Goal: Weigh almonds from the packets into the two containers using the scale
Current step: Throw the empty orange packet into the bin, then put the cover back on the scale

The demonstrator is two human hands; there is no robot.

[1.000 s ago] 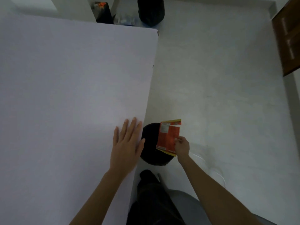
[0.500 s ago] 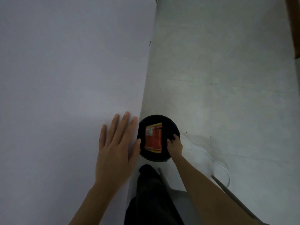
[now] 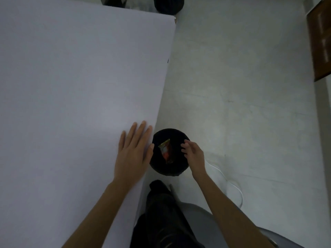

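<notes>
Item: orange-and-yellow almond packet (image 3: 166, 151), lying inside round black floor bin (image 3: 170, 131), just left of right hand (image 3: 194, 153).
Right hand: fingers loosely spread over bin rim, holding nothing.
Left hand (image 3: 132, 154): flat on white tabletop (image 3: 71, 86), at its edge.
Scale, containers: not in view.
Status, judged: one packet emptied and binned; the rest of the weighing cannot be told.

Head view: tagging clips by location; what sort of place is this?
Probably a plain indoor workroom: a white table, a bare pale floor, and a black bin holding an orange packet.
</notes>
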